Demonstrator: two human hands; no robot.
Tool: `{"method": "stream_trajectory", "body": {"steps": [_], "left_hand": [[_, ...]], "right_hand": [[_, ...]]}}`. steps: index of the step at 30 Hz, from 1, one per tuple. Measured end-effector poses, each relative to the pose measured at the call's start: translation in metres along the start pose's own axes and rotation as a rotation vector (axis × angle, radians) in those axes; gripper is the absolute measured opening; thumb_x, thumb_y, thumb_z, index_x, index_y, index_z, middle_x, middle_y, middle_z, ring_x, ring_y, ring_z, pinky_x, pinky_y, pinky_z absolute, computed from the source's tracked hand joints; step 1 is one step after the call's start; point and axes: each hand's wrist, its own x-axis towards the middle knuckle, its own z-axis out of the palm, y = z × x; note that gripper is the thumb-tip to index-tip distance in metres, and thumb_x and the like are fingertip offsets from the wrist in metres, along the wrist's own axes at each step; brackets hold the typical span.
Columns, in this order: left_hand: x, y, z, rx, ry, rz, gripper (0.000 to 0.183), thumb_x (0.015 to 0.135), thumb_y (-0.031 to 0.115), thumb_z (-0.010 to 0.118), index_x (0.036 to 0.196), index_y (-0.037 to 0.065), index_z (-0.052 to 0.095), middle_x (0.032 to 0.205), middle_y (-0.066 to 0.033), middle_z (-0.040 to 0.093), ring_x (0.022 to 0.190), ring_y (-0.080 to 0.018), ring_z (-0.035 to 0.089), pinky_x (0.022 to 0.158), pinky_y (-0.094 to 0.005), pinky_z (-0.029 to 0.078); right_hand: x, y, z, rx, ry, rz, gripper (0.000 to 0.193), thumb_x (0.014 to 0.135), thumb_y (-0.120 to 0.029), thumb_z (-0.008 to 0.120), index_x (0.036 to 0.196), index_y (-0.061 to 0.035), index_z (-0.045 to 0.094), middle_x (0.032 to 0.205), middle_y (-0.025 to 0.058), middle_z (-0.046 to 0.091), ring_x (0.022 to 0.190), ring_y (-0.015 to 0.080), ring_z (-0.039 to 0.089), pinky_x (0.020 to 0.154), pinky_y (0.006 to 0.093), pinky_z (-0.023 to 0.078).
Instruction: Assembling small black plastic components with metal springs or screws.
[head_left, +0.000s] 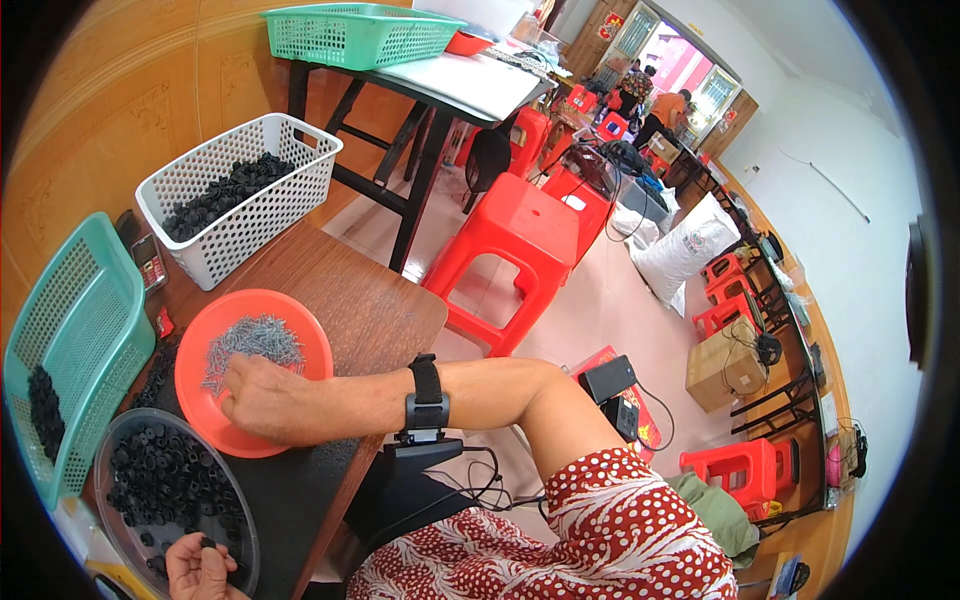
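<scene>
Simultaneously, my right hand (262, 402) curls at the screws (268, 338) in the orange bowl (198, 408), its grip hidden; my left hand (196, 572) pinches a black part (208, 543) over the clear tub (246, 505).

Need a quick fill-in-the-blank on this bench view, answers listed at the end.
1. The ____ hand is at the bowl of metal pieces.
2. The left hand holds a ____ part.
3. The basket just beyond the bowl is ____ in colour.

Missing words: right; black; white.
</scene>
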Motion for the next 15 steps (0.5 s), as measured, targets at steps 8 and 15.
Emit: {"method": "stream_trajectory", "body": {"steps": [8,15], "left_hand": [[-0.0011,0.0024,0.0006,0.001,0.006,-0.004,0.016,0.078,-0.006,0.061,0.094,-0.007,0.062,0.077,-0.0103,0.063,0.064,-0.0144,0.057,0.063,-0.0205,0.046],[-0.0030,0.0055,0.0019,-0.009,-0.008,0.015,0.015,0.079,-0.005,0.061,0.094,-0.007,0.062,0.076,-0.0104,0.062,0.064,-0.0143,0.056,0.063,-0.0205,0.045]], "right_hand": [[-0.0013,-0.0003,-0.0020,0.079,-0.010,0.055,0.017,0.059,-0.009,0.061,0.066,0.0034,0.053,0.073,0.0150,0.053,0.074,0.0251,0.049,0.059,0.0330,0.042],[-0.0020,-0.0014,0.0021,0.009,0.109,0.060,0.017,0.060,-0.011,0.059,0.069,0.0022,0.053,0.068,0.0117,0.052,0.068,0.0232,0.050,0.059,0.0325,0.041]]}}
